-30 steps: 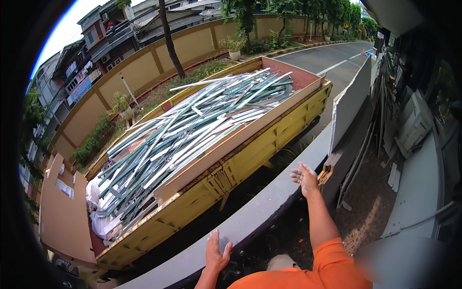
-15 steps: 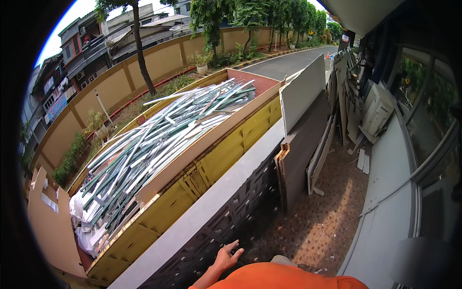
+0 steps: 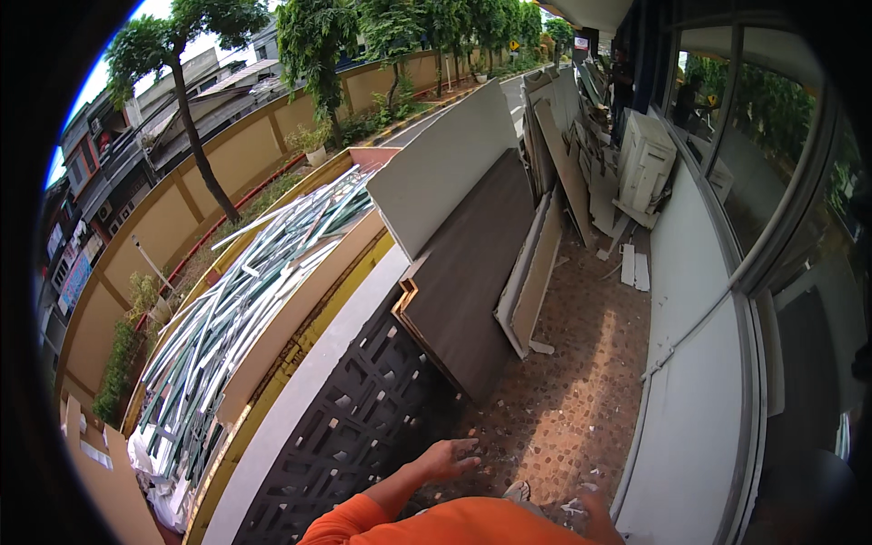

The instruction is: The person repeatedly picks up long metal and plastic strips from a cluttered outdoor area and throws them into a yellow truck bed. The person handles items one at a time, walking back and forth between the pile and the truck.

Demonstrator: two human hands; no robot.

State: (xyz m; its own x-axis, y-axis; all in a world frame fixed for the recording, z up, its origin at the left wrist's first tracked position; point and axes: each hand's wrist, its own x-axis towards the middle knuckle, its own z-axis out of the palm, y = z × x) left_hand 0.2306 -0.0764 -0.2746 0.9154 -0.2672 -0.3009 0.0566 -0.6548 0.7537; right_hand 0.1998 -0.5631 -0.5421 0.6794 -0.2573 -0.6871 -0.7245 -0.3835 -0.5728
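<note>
My left hand is held out over the walkway with its fingers stretched and nothing in it. It is nearest to the dark perforated block wall, without touching it. My right hand shows low in the picture, close to the pale wall on the right; its fingers are smeared and partly lost against the floor. Ahead, a large dark brown panel leans against the low wall, with a light grey board behind it. Two narrower boards lean on the brown panel's far end.
Beyond the wall, a yellow truck bed holds a heap of metal strips. An air-conditioner unit stands farther along on the right, near more leaning boards. White scraps lie on the pebbled floor. Windows line the right side.
My view has turned right and moved nearer the leaning panels. My left hand has come farther up into view, and my right hand has appeared at the lower right.
</note>
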